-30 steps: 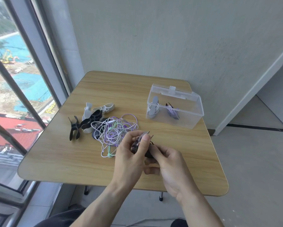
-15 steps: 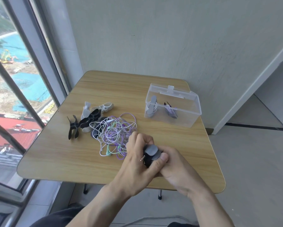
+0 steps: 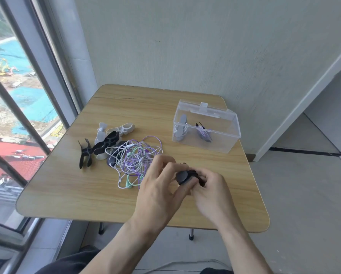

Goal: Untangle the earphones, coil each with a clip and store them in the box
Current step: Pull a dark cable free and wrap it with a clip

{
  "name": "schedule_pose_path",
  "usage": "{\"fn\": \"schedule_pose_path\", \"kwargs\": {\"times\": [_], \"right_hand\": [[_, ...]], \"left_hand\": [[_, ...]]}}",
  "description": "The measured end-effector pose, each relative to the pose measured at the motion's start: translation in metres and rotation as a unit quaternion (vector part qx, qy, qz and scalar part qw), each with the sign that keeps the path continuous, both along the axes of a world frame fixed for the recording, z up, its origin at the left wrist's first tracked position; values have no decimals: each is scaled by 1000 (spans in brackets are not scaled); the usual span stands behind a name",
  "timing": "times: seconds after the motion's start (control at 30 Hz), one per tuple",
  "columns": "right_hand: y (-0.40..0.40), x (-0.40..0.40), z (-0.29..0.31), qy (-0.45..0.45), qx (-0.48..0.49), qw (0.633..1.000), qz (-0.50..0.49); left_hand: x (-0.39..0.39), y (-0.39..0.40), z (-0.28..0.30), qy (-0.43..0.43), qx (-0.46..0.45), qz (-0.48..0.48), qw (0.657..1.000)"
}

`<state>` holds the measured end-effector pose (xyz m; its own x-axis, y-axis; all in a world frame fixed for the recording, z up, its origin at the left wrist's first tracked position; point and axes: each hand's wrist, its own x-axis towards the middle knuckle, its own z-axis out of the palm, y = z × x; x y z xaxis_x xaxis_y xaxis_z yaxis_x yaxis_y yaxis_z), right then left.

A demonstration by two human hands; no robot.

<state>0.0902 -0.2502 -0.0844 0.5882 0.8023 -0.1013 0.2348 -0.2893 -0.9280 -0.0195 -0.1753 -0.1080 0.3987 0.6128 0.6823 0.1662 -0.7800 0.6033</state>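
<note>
Both hands meet over the table's front middle on a dark clip with a black earphone cable wound on it (image 3: 185,176). My left hand (image 3: 159,190) pinches the clip from the left, thumb under it. My right hand (image 3: 213,192) grips its right end. A tangle of white, purple and mint earphones (image 3: 135,158) lies just left of the hands. Loose black and white clips (image 3: 104,142) sit further left. The clear plastic box (image 3: 221,143) stands open at the back right, holding a white coiled set (image 3: 180,128) and a purple coiled set (image 3: 204,132).
The wooden table (image 3: 66,186) stands against a grey wall, with a window frame (image 3: 47,76) along its left side. Its front edge is close below my wrists. Bare floor lies to the right.
The hands and the clipped black earphone have lowered toward the table and shifted a little right. The clip has turned so its flat round face shows on top.
</note>
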Motion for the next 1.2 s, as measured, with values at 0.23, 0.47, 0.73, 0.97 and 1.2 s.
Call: {"fn": "schedule_pose_path", "kwargs": {"times": [0.23, 0.47, 0.73, 0.97, 1.2], "right_hand": [[2, -5, 6, -191, 8, 978, -79], [4, -7, 0, -256, 17, 961, -107], [5, -11, -2, -283, 88, 952, -82], [2, -4, -4, -310, 137, 941, 0], [0, 6, -10, -186, 111, 976, 37]], "left_hand": [[6, -10, 0, 1, -57, 40, 998], [7, -14, -5, 59, -90, -11, 994], [1, -8, -4, 89, -125, -36, 988], [-5, -5, -4, 61, -160, -26, 985], [-11, 1, 4, 102, -157, -42, 981]]}}
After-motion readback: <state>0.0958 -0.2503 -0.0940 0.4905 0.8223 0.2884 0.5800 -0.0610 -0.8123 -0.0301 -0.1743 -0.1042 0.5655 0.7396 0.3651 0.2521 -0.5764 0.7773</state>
